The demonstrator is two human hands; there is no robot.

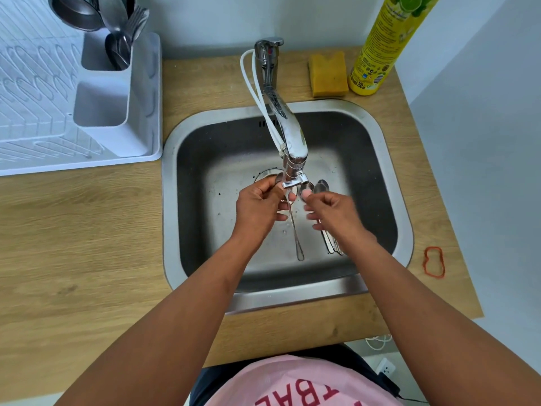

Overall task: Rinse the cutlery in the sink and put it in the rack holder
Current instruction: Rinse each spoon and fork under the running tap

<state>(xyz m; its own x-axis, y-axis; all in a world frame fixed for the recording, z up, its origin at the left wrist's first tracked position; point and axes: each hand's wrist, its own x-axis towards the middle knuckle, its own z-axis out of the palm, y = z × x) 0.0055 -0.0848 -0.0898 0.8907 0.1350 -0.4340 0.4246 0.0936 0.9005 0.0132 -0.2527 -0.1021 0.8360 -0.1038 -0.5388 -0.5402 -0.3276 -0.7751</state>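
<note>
In the centre of the frame my left hand (pixel 259 208) pinches a spoon (pixel 294 230) under the tap (pixel 288 136), handle pointing down-frame; my right hand (pixel 333 213) hangs loosely open beside it. I should turn the spoon so water reaches both faces. More cutlery (pixel 329 230) lies in the sink (pixel 389 183) under my right wrist. The holder (pixel 111 92), upper left, is part full; the tap's hose (pixel 257 98) crowds the way.

"700" on the yellow bottle (pixel 377 51); partial letters "BA" on the pink shirt (pixel 301 385)
</note>
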